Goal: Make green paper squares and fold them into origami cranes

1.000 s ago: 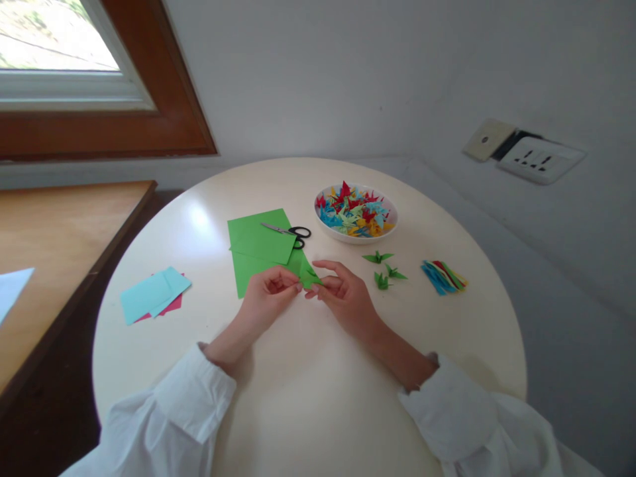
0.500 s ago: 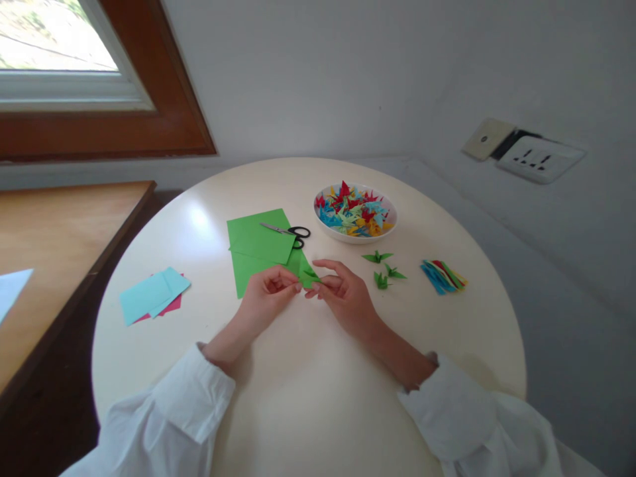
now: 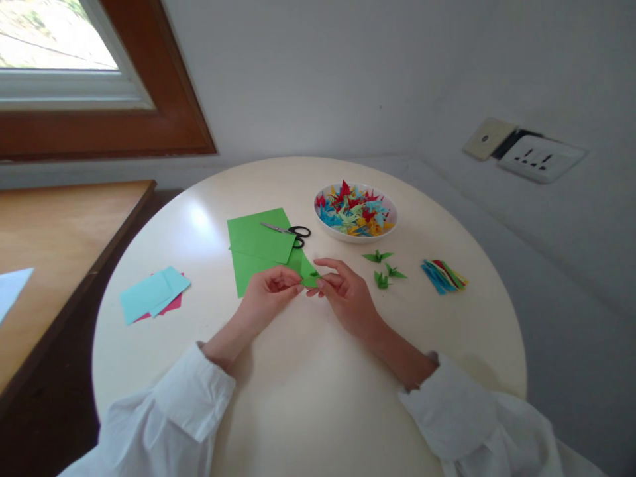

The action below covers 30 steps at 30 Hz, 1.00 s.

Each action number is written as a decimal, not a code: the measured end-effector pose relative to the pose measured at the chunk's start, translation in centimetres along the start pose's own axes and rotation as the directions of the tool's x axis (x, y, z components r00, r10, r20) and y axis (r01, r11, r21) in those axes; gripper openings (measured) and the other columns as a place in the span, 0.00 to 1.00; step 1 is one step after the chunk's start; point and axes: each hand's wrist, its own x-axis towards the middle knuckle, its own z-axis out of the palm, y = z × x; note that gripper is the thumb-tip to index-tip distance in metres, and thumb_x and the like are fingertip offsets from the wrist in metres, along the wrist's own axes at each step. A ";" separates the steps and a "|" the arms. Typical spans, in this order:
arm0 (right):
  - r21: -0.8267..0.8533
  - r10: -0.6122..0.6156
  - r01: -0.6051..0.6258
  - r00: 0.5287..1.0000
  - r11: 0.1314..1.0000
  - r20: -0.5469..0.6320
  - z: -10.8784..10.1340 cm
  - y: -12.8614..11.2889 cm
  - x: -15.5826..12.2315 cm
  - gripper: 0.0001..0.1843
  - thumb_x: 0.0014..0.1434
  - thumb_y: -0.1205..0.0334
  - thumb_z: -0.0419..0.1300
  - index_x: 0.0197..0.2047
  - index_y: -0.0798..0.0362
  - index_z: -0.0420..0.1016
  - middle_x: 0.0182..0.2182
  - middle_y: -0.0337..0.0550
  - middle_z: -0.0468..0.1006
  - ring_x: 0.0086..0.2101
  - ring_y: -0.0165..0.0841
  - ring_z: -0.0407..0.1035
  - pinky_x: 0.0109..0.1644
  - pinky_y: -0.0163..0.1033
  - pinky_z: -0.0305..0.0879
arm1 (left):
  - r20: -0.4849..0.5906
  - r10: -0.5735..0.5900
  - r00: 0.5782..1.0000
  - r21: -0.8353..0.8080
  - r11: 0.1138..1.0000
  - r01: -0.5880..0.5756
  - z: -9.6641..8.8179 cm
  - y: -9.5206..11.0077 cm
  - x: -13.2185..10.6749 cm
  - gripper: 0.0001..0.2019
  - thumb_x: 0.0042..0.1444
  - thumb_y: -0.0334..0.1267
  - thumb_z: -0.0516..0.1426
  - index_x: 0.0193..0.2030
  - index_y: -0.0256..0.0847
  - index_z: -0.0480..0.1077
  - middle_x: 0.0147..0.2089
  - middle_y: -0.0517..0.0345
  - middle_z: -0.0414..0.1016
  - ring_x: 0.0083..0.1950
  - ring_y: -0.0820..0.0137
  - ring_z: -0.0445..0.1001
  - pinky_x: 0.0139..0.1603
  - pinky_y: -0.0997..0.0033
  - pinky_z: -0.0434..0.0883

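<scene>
Between my two hands is a small folded green paper piece [image 3: 311, 281], held just above the near edge of the green sheets. My left hand [image 3: 272, 290] pinches its left side between thumb and fingertips. On its right side my right hand [image 3: 348, 295] pinches too, with the index finger raised and curved over it. Behind the hands lie larger green paper sheets [image 3: 256, 235], overlapping. Scissors [image 3: 292, 232] with black handles rest on the sheets' right edge. To the right of my right hand are 3 green paper cranes [image 3: 381, 281] on the table.
A white bowl [image 3: 342, 236] full of colourful paper cranes stands at the back. Coloured paper strips [image 3: 444, 276] lie at the right. Light blue and pink paper pieces [image 3: 154, 295] lie at the left on the round white table [image 3: 318, 397].
The folded green piece has shifted very slightly and looks a little flatter between my fingers. Both hands stay in nearly the same place.
</scene>
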 end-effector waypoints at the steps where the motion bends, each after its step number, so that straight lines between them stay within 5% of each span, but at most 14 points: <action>1: 0.002 -0.001 0.001 1.000 1.000 0.001 0.0 0.0 0.0 0.19 0.52 0.53 0.61 0.46 0.52 0.66 0.23 0.38 0.78 0.28 0.33 0.75 0.34 0.38 0.68 | -0.002 0.000 1.000 -0.005 1.000 0.000 0.0 0.0 0.0 0.11 0.37 0.38 0.67 0.25 0.37 0.71 0.23 0.61 0.72 0.24 0.75 0.69 0.26 0.76 0.65; 30: -0.129 -0.066 0.070 0.997 0.989 0.032 -0.1 0.6 -0.3 0.15 0.57 0.60 0.57 0.48 0.50 0.66 0.27 0.40 0.80 0.30 0.33 0.76 0.36 0.37 0.68 | -0.015 0.020 1.000 0.004 1.000 -0.020 0.5 0.4 -0.3 0.11 0.38 0.36 0.66 0.27 0.38 0.69 0.24 0.63 0.70 0.26 0.75 0.68 0.29 0.74 0.66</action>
